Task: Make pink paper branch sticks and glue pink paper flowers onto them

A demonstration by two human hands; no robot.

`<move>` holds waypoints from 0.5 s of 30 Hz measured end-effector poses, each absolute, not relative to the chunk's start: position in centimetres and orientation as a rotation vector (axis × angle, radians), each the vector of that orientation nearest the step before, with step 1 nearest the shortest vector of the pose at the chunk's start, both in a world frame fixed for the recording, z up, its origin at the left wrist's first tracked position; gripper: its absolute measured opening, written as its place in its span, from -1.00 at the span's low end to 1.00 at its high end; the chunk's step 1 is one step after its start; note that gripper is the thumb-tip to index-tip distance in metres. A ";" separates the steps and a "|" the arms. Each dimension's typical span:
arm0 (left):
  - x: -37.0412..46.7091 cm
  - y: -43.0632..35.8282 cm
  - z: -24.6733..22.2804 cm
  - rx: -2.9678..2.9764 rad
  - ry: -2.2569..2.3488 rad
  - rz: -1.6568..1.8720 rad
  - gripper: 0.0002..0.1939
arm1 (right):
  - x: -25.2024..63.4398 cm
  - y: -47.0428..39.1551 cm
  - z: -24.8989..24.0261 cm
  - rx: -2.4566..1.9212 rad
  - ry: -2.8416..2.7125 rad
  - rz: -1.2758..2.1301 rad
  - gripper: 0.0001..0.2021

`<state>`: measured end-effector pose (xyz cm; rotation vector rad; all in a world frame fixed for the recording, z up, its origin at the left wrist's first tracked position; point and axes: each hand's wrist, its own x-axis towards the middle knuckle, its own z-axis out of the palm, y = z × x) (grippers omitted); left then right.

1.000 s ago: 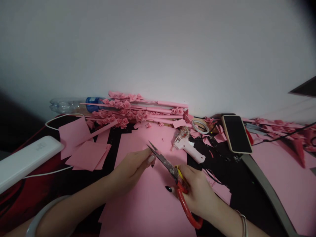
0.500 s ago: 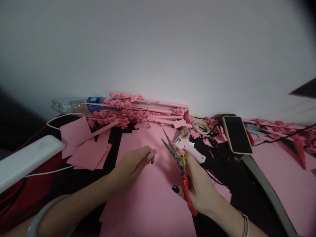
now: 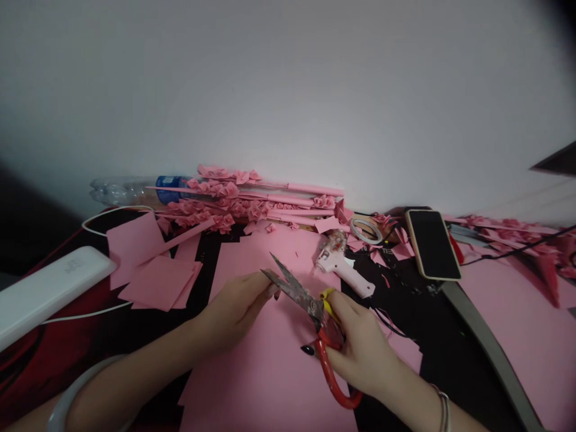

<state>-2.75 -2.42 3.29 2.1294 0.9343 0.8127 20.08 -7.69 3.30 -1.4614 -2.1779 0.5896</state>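
My right hand (image 3: 366, 345) grips scissors (image 3: 297, 291) with red handles and a bit of yellow near the pivot. Their worn, stained blades are parted and point up-left, reaching the fingertips of my left hand (image 3: 238, 306). That hand is closed in a pinch; the small piece of pink paper seen in it a moment ago is now mostly hidden behind the fingers and blades. Beneath both hands lie large pink paper sheets (image 3: 270, 372). Just beyond the scissors rests a pale pink glue gun (image 3: 346, 271).
Pink paper flowers (image 3: 258, 210) and rolled stems lie along the wall beside a plastic bottle (image 3: 128, 191). Square pink papers (image 3: 157, 281) and a white lamp-like bar (image 3: 54, 294) are at left. A tape roll (image 3: 365, 230) and a phone (image 3: 432, 246) are at right.
The scissors have moved left and tilted over, so their blades now meet my left fingertips. My left hand has stayed nearly in place.
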 end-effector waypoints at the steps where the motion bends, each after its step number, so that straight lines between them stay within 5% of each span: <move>1: -2.8 -2.4 3.3 2.136 0.939 0.808 -0.77 | 20.1 -7.7 3.3 -1.466 -2.172 0.599 -0.75; 15: -2.9 -2.5 3.3 2.132 0.932 0.816 -0.78 | 20.0 -7.5 3.4 -1.444 -2.186 0.567 -0.75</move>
